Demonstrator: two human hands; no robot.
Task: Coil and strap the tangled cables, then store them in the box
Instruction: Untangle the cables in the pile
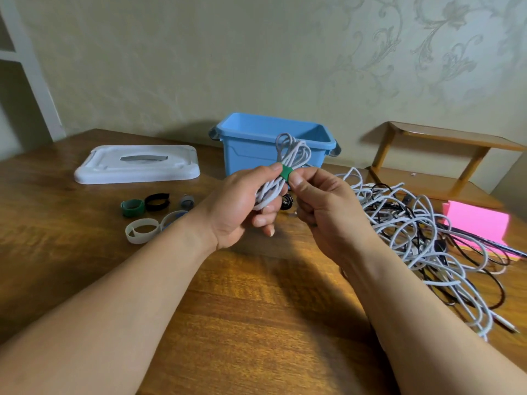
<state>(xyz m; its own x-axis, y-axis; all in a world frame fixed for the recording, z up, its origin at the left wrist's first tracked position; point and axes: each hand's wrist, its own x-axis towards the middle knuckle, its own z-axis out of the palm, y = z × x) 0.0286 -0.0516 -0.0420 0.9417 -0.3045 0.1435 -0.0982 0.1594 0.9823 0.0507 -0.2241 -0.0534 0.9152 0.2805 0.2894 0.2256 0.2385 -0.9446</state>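
Gripped in the left hand (242, 203), one coil (291, 151) is being bound, its green strap (286, 172) pinched by the right hand (328, 206) (tangle (413, 223) not yet sorted).

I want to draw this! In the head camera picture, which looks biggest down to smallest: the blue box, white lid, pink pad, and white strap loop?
1. blue box
2. white lid, about as wide as the box but much flatter
3. pink pad
4. white strap loop

white cable coil (288, 158), green strap (286, 172), blue box (251, 155), pink notepad (477, 220).
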